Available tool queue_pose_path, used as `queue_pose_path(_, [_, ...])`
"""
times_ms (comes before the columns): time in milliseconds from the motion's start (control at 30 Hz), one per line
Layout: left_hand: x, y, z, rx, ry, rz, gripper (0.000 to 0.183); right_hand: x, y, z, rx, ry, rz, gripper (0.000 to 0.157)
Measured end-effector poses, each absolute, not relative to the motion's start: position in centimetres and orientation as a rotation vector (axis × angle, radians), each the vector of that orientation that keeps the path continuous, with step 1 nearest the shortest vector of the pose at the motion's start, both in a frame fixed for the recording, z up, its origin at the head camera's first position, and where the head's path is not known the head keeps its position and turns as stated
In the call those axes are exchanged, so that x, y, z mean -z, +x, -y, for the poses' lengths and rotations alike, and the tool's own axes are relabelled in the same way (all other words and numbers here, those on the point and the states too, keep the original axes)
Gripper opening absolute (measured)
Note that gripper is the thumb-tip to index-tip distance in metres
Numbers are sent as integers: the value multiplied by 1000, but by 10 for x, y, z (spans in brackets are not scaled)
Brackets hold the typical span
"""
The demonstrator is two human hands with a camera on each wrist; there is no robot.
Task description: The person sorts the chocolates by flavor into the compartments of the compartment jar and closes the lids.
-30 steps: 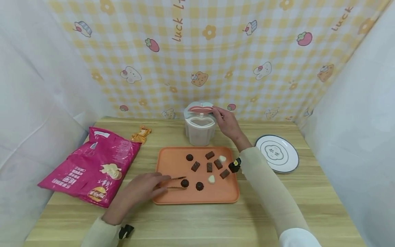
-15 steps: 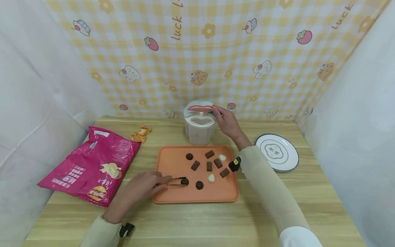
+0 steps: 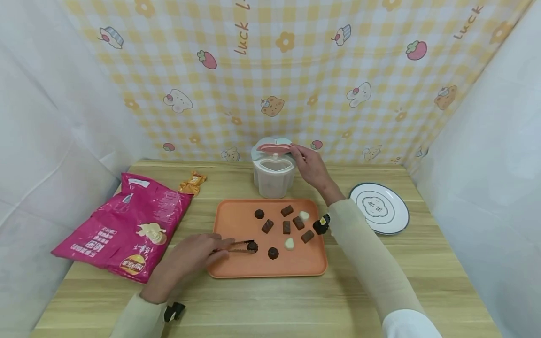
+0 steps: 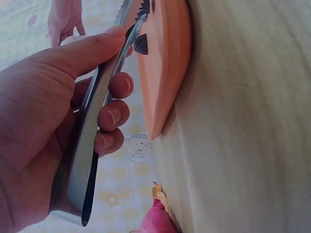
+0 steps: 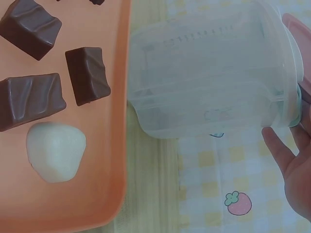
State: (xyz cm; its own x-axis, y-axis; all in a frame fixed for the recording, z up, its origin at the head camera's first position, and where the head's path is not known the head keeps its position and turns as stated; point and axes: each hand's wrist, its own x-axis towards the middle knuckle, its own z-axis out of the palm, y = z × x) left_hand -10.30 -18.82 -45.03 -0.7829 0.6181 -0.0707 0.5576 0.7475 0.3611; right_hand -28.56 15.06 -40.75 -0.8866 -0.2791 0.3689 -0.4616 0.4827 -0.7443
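My left hand (image 3: pixel 192 256) grips metal tongs (image 4: pixel 73 179), thumb on one side and fingers curled round the other. The serrated tips lie on either side of a dark round chocolate (image 3: pixel 252 247) over the orange tray (image 3: pixel 236 220). Another round chocolate (image 3: pixel 273 253) sits just right of the tips. At the back, my right hand (image 3: pixel 313 168) pinches the edge of a raised pink flap lid (image 3: pixel 274 149). This lid belongs to a translucent container (image 3: pixel 272 185), whose pointed-oval opening faces up. In the right wrist view the container's clear wall (image 5: pixel 204 73) stands beside the tray.
Brown block chocolates (image 3: pixel 287 227) and white chocolates (image 3: pixel 289 243) are scattered on the tray's right half. A magenta snack bag (image 3: pixel 139 225) lies left, with an orange-wrapped candy (image 3: pixel 193 183) behind it. A white plate (image 3: pixel 395 213) is at right, beside my right sleeve.
The tongs' arms have drawn closer together around the round chocolate, their tips edging slightly away from me. My right hand stays on the raised lid.
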Motion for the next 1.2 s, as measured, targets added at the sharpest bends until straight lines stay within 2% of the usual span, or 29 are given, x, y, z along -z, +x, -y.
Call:
queue_pose_path(267, [430,-109,185,-510,950,-2819,35,406,-285,-150,-1346,637,2533,38])
queue_pose_path(567, [399,-133,172,-562,1038,-3025,40,406,-284,-151,-1338,646,2531,39])
queue_pose_path(1200, [379,-197,128,-777,768,-3199,44,410,-286,-151,-1344,617,2522,39])
